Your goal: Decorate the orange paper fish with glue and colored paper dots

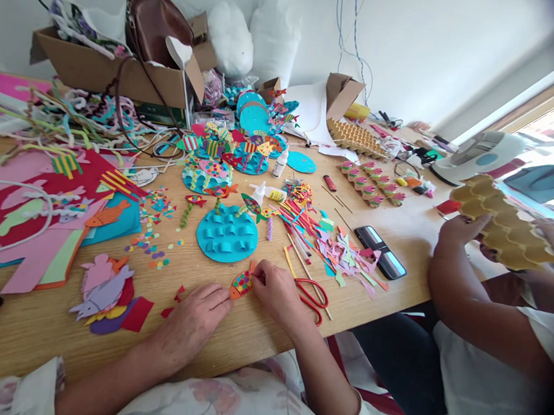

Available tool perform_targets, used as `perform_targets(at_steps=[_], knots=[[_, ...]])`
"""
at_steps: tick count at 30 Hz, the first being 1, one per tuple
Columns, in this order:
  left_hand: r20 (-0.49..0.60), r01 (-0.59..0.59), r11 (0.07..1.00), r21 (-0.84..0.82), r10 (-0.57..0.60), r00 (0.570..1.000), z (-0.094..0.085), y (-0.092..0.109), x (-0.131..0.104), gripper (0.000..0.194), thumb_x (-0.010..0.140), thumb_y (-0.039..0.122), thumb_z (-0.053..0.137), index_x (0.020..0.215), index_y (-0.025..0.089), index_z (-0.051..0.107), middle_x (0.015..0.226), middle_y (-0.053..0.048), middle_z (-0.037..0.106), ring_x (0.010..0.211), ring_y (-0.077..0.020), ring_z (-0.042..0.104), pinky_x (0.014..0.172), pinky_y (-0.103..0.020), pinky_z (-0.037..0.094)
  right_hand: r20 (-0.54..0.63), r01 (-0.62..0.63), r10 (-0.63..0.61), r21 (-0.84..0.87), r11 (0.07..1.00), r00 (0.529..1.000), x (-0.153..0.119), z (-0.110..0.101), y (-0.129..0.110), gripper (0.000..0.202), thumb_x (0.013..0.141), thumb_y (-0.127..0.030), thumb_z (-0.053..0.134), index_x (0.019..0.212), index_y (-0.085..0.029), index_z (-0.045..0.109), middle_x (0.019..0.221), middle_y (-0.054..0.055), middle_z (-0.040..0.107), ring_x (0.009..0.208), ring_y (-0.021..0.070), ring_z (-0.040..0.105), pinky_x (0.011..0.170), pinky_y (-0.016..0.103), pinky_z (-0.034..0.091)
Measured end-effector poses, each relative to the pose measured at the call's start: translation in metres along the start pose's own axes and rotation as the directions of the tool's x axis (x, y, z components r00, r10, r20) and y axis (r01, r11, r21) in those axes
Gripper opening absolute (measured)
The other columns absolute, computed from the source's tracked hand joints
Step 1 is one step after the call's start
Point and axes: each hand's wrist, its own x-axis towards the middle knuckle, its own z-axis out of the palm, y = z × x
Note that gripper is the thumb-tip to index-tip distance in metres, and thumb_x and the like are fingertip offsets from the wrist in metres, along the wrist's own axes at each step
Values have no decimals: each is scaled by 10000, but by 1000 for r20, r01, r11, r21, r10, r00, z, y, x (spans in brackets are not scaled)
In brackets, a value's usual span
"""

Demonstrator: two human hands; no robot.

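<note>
An orange paper fish (242, 284) with colourful dots lies on the table between my hands. My left hand (201, 312) rests flat, its fingertips at the fish's head end. My right hand (273, 289) has its thumb and finger pinched at the tail end, partly hiding it. Just behind stands a blue oval paper base (227, 233) with rows of raised loops. Small red paper scraps (174, 301) lie beside my left hand. To the right of my right hand are red-handled scissors (316, 296) and a thin wooden stick (325, 306).
Cut-out paper fish (103, 285) are piled at left near coloured paper sheets (48, 220). Glue bottles (275, 194), paper strips (299, 224) and a phone-like black case (380, 253) lie farther back. At right another person's hands hold an egg carton (503, 225).
</note>
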Motion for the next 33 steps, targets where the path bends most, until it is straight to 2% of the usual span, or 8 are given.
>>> perform_targets(at_steps=[12, 17, 22, 28, 33], knots=[[39, -5, 1000, -8, 5, 999, -4, 0, 2, 226, 875, 107, 388, 903, 143, 610, 936, -48, 626, 889, -185, 534, 771, -333, 493, 4, 127, -131, 215, 968, 991, -4, -10, 15, 191, 811, -141, 436, 729, -167, 607, 653, -8, 612, 591, 101, 525, 532, 189, 349], [52, -1, 1000, -13, 2, 999, -5, -1, 2, 220, 870, 100, 396, 908, 145, 608, 927, -45, 625, 886, -182, 536, 768, -327, 491, 2, 180, -184, 205, 962, 983, -4, -5, 11, 189, 807, -133, 462, 704, -163, 618, 668, 1, 615, 615, 104, 525, 572, 196, 360], [56, 15, 1000, -20, -14, 998, -4, -1, 1, 216, 867, 96, 402, 901, 155, 607, 923, -38, 626, 884, -172, 536, 771, -313, 487, -2, 178, -181, 169, 969, 984, -2, -4, 8, 184, 797, -115, 476, 701, -159, 627, 713, 28, 639, 647, 117, 537, 609, 210, 366], [87, 28, 999, -28, -25, 996, -4, 0, 1, 221, 862, 81, 406, 925, 160, 602, 929, -35, 618, 888, -167, 533, 782, -311, 480, 0, 155, -157, 169, 973, 988, -2, -8, 7, 185, 802, -121, 467, 693, -152, 613, 645, 8, 616, 580, 104, 518, 538, 194, 341], [67, 26, 999, -33, -24, 997, -2, -1, 1, 214, 865, 87, 405, 913, 157, 602, 930, -42, 615, 893, -171, 530, 780, -316, 482, -1, 159, -161, 171, 972, 987, -3, -6, 6, 186, 796, -110, 462, 703, -152, 617, 658, 9, 622, 597, 104, 525, 551, 193, 338]])
